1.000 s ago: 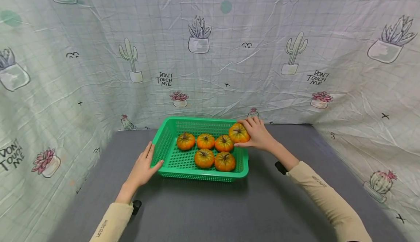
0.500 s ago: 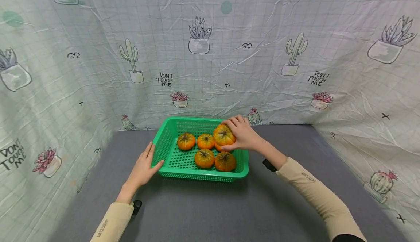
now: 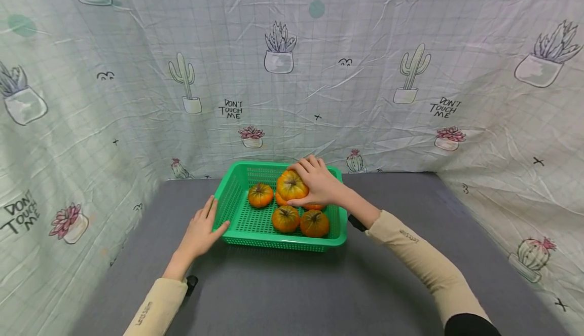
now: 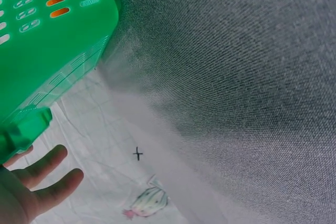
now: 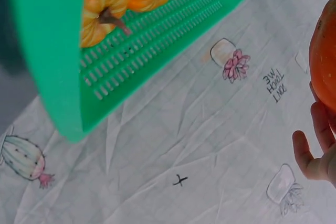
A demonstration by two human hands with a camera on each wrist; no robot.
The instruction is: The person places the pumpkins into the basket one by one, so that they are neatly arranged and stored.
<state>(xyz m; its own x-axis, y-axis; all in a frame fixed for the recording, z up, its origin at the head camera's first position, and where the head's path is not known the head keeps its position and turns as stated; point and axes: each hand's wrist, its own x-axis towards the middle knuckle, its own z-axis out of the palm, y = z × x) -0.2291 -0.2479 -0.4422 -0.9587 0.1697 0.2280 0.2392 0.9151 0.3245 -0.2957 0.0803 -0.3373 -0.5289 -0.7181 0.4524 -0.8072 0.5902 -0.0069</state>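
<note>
My right hand [image 3: 321, 183] grips a small orange-and-yellow pumpkin [image 3: 291, 185], held above the green plastic basket [image 3: 274, 241]. In the right wrist view, the held pumpkin [image 5: 326, 59] shows at the right edge with fingertips against it. Inside the basket lie several similar pumpkins, among them a pumpkin [image 3: 260, 195] at the back left and a pumpkin [image 3: 315, 223] at the front right. Two back-row ones are partly hidden by the held pumpkin and my hand. At the basket's left end, my left hand [image 3: 199, 233] rests by the rim, its fingers extended and spread in the left wrist view.
The basket stands on a grey tabletop [image 3: 283, 295], near its far edge. A pale curtain [image 3: 315, 87] printed with potted cacti hangs behind the table and along both sides. The basket's left part shows bare perforated floor [image 3: 246, 219].
My right hand has carried the pumpkin leftward from the basket's right end, over the back row towards the middle. The left hand and basket stay where they were.
</note>
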